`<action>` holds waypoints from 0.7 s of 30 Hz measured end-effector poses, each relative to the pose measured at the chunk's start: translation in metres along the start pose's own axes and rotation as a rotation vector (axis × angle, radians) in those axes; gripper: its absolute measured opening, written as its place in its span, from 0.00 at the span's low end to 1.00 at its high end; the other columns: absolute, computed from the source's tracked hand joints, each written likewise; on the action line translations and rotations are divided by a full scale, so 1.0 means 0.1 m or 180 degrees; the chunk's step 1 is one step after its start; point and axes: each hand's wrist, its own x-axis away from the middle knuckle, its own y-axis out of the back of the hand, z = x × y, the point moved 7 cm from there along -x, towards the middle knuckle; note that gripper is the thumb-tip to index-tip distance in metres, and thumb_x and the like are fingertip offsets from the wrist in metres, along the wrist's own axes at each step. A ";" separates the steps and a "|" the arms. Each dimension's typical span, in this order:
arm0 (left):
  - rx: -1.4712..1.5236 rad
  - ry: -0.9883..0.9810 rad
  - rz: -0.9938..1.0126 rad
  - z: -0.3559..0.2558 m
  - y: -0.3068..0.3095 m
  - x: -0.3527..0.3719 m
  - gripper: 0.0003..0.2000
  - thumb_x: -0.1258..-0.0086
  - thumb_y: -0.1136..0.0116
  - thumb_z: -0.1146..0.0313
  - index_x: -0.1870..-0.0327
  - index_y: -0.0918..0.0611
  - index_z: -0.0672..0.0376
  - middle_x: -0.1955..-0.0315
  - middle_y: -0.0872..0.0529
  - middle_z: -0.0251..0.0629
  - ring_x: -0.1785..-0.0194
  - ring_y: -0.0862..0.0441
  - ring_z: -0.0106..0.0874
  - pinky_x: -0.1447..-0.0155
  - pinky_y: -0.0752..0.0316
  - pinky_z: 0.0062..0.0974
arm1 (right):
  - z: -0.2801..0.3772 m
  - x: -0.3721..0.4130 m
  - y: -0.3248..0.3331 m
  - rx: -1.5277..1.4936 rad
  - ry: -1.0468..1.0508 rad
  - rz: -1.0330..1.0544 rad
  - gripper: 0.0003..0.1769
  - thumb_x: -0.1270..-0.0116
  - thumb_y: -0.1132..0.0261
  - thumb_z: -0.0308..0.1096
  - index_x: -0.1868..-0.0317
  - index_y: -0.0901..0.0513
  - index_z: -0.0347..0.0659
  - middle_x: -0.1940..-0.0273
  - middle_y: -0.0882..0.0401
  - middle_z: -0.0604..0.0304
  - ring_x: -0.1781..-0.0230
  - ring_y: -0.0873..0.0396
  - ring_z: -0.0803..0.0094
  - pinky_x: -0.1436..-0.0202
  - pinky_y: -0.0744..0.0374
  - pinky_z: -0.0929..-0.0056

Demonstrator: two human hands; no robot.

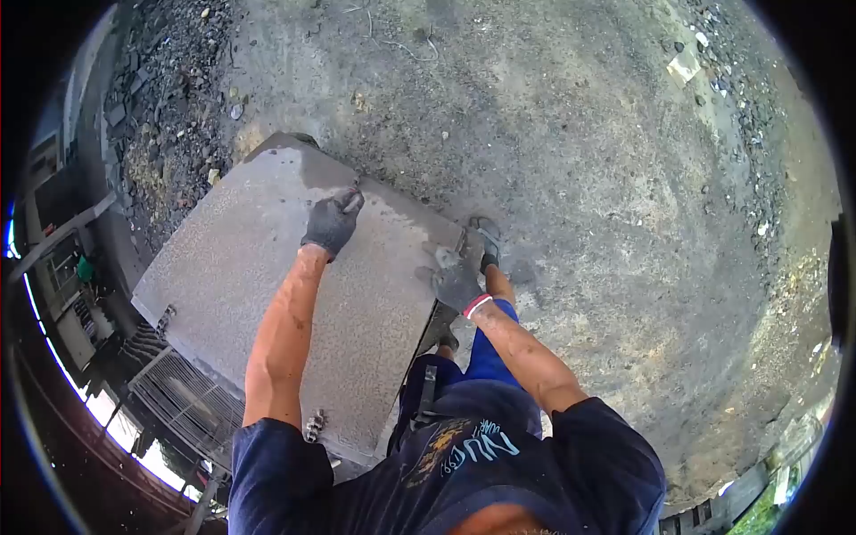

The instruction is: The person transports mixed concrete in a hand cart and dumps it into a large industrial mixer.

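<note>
In the head view, a large grey, dusty panel [259, 267] with a mottled surface lies tilted in front of me. A darker strip runs along its far edge. My left hand [332, 223], in a dark grey glove, is over the panel near that edge. Its fingers are closed around something small that I cannot make out. My right hand [456, 283], in a dusty dark glove with a red and white cuff, rests at the panel's right corner. Its fingers are spread over the surface.
Metal fittings like hinges [314, 425] sit on the panel's near edge. A wire rack [183, 392] stands at the lower left. Rubble [169, 116] lies upper left, loose wire [415, 49] at the top. My sandalled foot [486, 234] stands beside the right corner.
</note>
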 end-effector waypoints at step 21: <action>-0.1414 -0.0331 0.0705 -0.03 -0.49 -0.01 0.14 0.35 0.45 0.63 0.49 0.14 0.48 0.65 0.11 0.49 0.57 0.13 0.47 0.52 0.21 0.47 | -0.05 -0.02 -0.35 -0.0548 0.0325 -0.0033 0.20 0.35 0.32 0.38 0.45 0.18 0.38 0.41 0.22 0.48 0.37 0.25 0.50 0.33 0.27 0.55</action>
